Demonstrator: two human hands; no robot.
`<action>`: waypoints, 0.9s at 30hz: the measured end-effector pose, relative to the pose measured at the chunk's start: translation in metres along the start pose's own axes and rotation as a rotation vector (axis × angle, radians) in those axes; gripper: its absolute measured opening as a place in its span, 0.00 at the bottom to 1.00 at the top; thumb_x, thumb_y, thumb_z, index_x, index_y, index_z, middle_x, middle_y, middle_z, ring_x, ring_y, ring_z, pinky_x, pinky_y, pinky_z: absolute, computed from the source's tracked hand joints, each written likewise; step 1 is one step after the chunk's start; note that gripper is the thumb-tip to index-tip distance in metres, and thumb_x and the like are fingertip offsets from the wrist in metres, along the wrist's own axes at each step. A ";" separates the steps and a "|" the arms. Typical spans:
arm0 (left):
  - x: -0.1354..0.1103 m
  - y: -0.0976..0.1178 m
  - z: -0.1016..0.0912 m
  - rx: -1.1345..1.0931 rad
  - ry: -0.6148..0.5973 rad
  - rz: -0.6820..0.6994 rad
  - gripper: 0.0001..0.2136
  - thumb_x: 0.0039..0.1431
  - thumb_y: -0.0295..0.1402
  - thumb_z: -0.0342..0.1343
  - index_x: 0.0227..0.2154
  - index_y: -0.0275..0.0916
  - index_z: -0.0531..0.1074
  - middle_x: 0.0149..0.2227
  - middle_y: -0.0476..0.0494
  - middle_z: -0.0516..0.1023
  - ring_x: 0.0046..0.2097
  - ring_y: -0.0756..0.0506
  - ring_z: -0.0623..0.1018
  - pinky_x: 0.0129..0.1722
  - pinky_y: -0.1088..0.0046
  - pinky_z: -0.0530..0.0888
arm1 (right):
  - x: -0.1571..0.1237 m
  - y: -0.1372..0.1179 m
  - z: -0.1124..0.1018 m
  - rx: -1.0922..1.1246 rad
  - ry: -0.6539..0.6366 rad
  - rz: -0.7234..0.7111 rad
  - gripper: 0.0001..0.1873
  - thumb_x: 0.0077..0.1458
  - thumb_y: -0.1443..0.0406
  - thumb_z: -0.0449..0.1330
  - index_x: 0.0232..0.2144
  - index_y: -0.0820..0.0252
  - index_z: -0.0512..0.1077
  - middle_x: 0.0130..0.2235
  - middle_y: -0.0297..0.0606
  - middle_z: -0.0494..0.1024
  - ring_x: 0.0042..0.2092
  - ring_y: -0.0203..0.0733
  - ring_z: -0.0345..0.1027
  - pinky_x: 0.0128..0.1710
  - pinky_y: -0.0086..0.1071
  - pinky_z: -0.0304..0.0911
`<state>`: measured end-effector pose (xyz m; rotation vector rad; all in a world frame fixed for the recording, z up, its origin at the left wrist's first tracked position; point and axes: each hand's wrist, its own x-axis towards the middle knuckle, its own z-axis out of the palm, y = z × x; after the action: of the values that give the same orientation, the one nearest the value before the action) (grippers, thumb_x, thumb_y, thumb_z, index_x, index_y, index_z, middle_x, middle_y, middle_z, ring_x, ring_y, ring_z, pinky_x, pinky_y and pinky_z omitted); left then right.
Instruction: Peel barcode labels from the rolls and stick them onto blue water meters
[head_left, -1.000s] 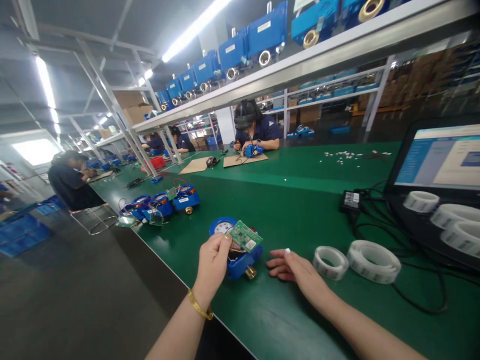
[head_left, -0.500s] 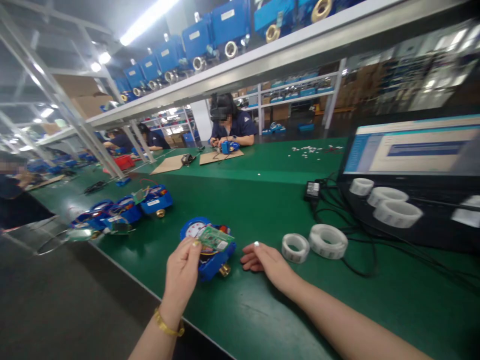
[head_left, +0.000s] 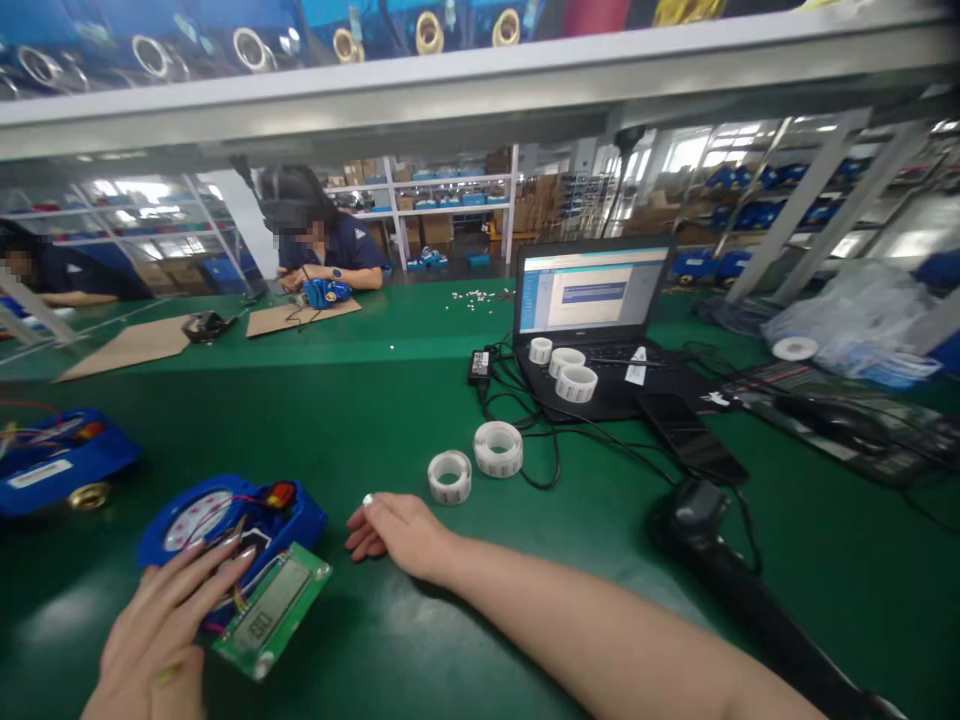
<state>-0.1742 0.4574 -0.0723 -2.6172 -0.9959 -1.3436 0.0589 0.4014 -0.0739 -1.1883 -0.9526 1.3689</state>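
A blue water meter housing with a round dial, wires and an orange part inside sits on the green bench in front of me. My left hand lies over its near side, fingers stretched out across the wires. Beside these fingers a green circuit board hangs by its wires, its small display facing up with dark digits showing. The hand does not seem to grip it. My right hand rests on the bench to the right of the housing, its fingers loosely bent and holding nothing visible.
Label rolls stand beyond my right hand. Others lie on the open laptop. A black barcode scanner and phone are to the right. Another housing sits left. Across the bench a person works; a shelf crosses overhead.
My view has swung right. The circuit board has left my left fingers' pinch, now tilted with its display up beside the housing; that hand has opened out. My right hand still rests on the bench.
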 end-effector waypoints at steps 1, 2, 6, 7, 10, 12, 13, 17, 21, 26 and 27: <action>0.001 0.003 0.000 0.001 0.024 0.019 0.19 0.63 0.45 0.35 0.51 0.65 0.65 0.53 0.64 0.69 0.55 0.40 0.69 0.60 0.48 0.58 | -0.001 -0.001 0.000 -0.008 -0.002 0.003 0.16 0.65 0.62 0.45 0.30 0.66 0.66 0.26 0.35 0.70 0.26 0.30 0.66 0.28 0.23 0.60; 0.002 0.004 -0.001 0.000 0.025 0.038 0.19 0.63 0.44 0.34 0.52 0.63 0.65 0.53 0.62 0.69 0.55 0.40 0.69 0.61 0.49 0.57 | -0.001 -0.001 -0.001 -0.019 -0.005 0.005 0.16 0.65 0.64 0.44 0.30 0.66 0.66 0.27 0.35 0.70 0.26 0.30 0.66 0.29 0.23 0.60; 0.007 0.010 -0.005 0.035 -0.029 0.135 0.20 0.64 0.39 0.36 0.53 0.55 0.65 0.54 0.54 0.69 0.56 0.42 0.67 0.62 0.56 0.56 | -0.003 0.000 -0.001 -0.094 -0.021 0.003 0.16 0.65 0.65 0.43 0.31 0.66 0.66 0.28 0.35 0.70 0.27 0.30 0.67 0.30 0.23 0.62; 0.008 0.012 -0.006 0.035 -0.035 0.143 0.19 0.64 0.38 0.36 0.53 0.54 0.65 0.55 0.53 0.68 0.57 0.42 0.67 0.62 0.56 0.56 | -0.003 0.001 -0.001 -0.124 -0.026 -0.003 0.16 0.66 0.64 0.43 0.31 0.66 0.66 0.29 0.36 0.71 0.28 0.31 0.67 0.31 0.23 0.63; 0.013 0.022 -0.008 0.024 -0.021 0.130 0.20 0.63 0.38 0.37 0.53 0.53 0.66 0.54 0.52 0.69 0.57 0.41 0.67 0.61 0.56 0.57 | -0.003 0.002 0.000 -0.259 -0.045 -0.029 0.17 0.66 0.65 0.41 0.34 0.66 0.67 0.32 0.39 0.73 0.30 0.32 0.69 0.31 0.23 0.64; 0.015 0.030 -0.008 0.022 -0.012 0.120 0.20 0.63 0.37 0.37 0.54 0.55 0.65 0.54 0.54 0.69 0.57 0.42 0.67 0.61 0.57 0.57 | -0.005 -0.006 -0.002 -0.400 -0.057 -0.048 0.16 0.65 0.67 0.42 0.35 0.66 0.68 0.32 0.40 0.75 0.30 0.33 0.70 0.31 0.24 0.64; 0.016 0.033 -0.009 0.020 -0.011 0.122 0.20 0.63 0.37 0.37 0.54 0.57 0.65 0.53 0.55 0.69 0.57 0.43 0.67 0.61 0.58 0.57 | -0.007 -0.015 -0.005 -0.490 -0.059 -0.064 0.14 0.64 0.68 0.45 0.34 0.66 0.69 0.32 0.40 0.75 0.31 0.35 0.70 0.32 0.26 0.64; 0.018 0.044 -0.014 0.000 -0.012 0.083 0.20 0.63 0.32 0.38 0.53 0.54 0.66 0.53 0.51 0.70 0.57 0.43 0.66 0.61 0.56 0.57 | -0.027 -0.071 -0.033 -0.877 -0.044 -0.169 0.03 0.53 0.70 0.59 0.28 0.64 0.73 0.34 0.43 0.76 0.43 0.52 0.68 0.44 0.39 0.59; 0.019 0.049 -0.018 0.033 -0.048 0.120 0.18 0.63 0.29 0.38 0.51 0.42 0.68 0.52 0.41 0.70 0.57 0.42 0.65 0.60 0.56 0.59 | -0.047 -0.118 -0.074 -1.296 0.020 -0.109 0.10 0.48 0.76 0.59 0.33 0.61 0.75 0.38 0.43 0.74 0.43 0.52 0.67 0.40 0.36 0.58; 0.025 0.060 -0.017 0.012 -0.008 0.081 0.17 0.62 0.29 0.38 0.48 0.36 0.69 0.51 0.37 0.70 0.56 0.40 0.66 0.59 0.54 0.59 | -0.047 -0.115 -0.096 -1.578 -0.012 0.054 0.19 0.46 0.75 0.59 0.41 0.51 0.74 0.43 0.41 0.71 0.38 0.45 0.69 0.33 0.31 0.58; 0.026 0.064 -0.017 0.020 0.009 0.081 0.17 0.62 0.28 0.39 0.48 0.36 0.70 0.51 0.37 0.70 0.56 0.40 0.66 0.60 0.53 0.58 | -0.044 -0.111 -0.096 -1.577 -0.020 0.058 0.19 0.46 0.75 0.59 0.40 0.51 0.75 0.42 0.41 0.71 0.38 0.45 0.69 0.32 0.31 0.57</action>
<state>-0.1403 0.4153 -0.0261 -2.6041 -0.8869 -1.3191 0.1740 0.3677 0.0221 -2.2774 -2.1298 0.4362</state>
